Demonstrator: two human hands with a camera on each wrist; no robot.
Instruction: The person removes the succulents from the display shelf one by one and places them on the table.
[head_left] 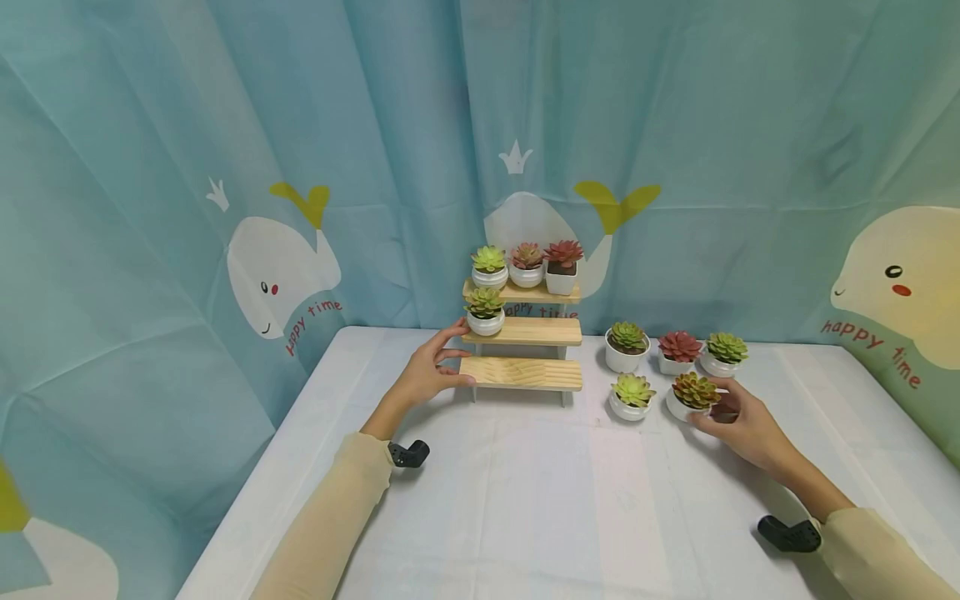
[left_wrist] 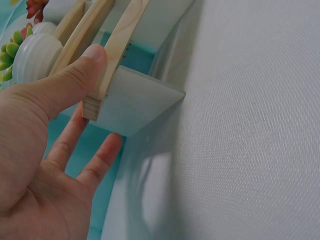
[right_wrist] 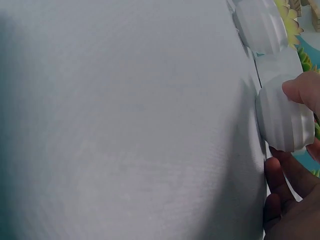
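A three-tier wooden plant stand has pale planks on light side panels. My left hand grips its left end, the thumb lying over the lowest plank and two fingers spread past the plank's end. Three potted succulents line the top tier, among them a dark red one. A green succulent stands at the middle tier's left end, close to my left fingertips. My right hand holds a red-tinged green succulent by its round white pot, thumb and fingers on either side.
Right of the stand, a light-green succulent sits left of the held pot. Behind are a dark-green one, a red one and another green one. A blue curtain with whale prints backs the white-covered table.
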